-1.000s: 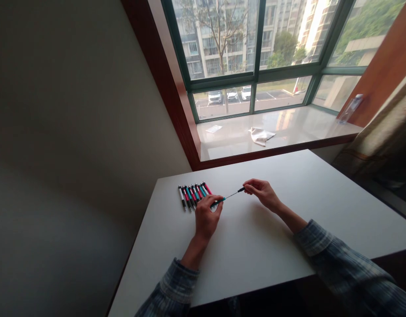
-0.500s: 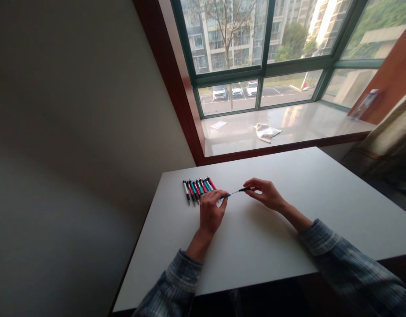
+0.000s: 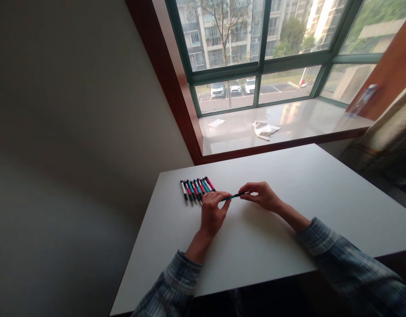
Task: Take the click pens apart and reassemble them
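Observation:
Pinched in my left hand [image 3: 214, 210] is the teal barrel [image 3: 227, 198] of a pen, held level above the table. My right hand [image 3: 260, 196] grips the pen's black front part [image 3: 240, 194] between thumb and fingertips. The two parts meet end to end between my hands, and the thin refill no longer shows between them. Just beyond my left hand, several pens [image 3: 192, 190] in white, red, teal and black lie side by side in a row. My left hand hides the near ends of some of them.
The white table [image 3: 272, 246] stands against a wall on the left and a window sill [image 3: 229, 141] behind. On the sill lie a crumpled white cloth [image 3: 265, 130] and a flat white paper [image 3: 216, 123]. A clear bottle [image 3: 363, 101] is at the sill's right end.
My right hand has moved left, bringing the black part up against the teal barrel. The thin refill visible between them earlier is now covered. The row of pens is unchanged.

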`<state>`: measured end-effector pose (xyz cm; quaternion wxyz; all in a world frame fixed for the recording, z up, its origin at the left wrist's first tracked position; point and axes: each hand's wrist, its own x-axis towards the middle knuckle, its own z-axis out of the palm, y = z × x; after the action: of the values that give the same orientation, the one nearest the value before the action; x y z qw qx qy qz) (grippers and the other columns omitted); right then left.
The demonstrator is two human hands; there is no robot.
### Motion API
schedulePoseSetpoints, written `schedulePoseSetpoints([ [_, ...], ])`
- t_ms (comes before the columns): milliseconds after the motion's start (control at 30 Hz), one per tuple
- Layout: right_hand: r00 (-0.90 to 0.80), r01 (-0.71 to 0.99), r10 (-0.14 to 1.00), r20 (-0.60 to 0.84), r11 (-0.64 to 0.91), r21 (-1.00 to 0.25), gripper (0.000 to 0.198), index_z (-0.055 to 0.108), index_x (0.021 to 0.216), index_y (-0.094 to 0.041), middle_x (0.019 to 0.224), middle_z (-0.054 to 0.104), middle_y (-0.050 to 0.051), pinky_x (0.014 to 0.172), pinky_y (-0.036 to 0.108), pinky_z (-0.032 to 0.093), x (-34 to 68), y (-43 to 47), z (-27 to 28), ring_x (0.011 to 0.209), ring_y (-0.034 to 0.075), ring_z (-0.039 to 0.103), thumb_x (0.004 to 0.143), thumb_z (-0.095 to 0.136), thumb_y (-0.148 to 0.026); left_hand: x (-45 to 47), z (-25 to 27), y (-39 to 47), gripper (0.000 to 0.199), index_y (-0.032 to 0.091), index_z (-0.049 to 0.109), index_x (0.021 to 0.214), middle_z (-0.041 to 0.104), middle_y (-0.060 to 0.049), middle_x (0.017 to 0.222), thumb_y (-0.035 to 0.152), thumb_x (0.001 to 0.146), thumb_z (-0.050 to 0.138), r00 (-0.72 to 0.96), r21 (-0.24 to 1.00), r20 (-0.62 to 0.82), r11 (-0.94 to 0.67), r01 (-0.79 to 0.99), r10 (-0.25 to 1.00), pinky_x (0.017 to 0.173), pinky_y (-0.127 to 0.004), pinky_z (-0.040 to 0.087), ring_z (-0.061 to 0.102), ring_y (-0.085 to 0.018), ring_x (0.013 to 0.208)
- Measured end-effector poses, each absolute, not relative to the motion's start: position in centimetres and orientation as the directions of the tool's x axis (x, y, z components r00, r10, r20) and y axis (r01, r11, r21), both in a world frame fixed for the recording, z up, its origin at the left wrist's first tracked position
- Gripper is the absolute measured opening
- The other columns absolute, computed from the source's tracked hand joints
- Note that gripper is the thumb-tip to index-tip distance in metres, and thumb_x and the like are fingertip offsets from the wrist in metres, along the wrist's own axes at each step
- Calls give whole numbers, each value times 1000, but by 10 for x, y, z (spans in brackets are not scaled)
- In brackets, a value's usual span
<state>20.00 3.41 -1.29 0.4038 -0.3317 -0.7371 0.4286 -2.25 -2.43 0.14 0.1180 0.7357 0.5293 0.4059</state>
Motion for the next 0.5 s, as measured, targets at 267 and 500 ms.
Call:
schedulePoseSetpoints([
  [267, -468, 234, 849, 245, 386, -892, 34, 73, 116, -25, 84, 78, 3, 67, 32, 54, 204, 33, -8, 70, 19, 68, 92, 70, -48, -23, 1, -24, 11, 29, 78, 99, 80, -3, 101, 26, 93, 70, 125, 585, 475, -419, 694, 871, 98, -44, 40, 70, -26, 100],
  [500, -492, 270, 835, 245, 414, -869, 25, 76, 97, -23, 78, 75, 3, 64, 31, 50, 204, 33, -8, 65, 17, 63, 96, 64, -45, -23, 0, -25, 10, 28, 77, 99, 80, -2, 101, 26, 94, 70, 145, 553, 492, -436, 710, 859, 98, -43, 40, 70, -25, 99],
])
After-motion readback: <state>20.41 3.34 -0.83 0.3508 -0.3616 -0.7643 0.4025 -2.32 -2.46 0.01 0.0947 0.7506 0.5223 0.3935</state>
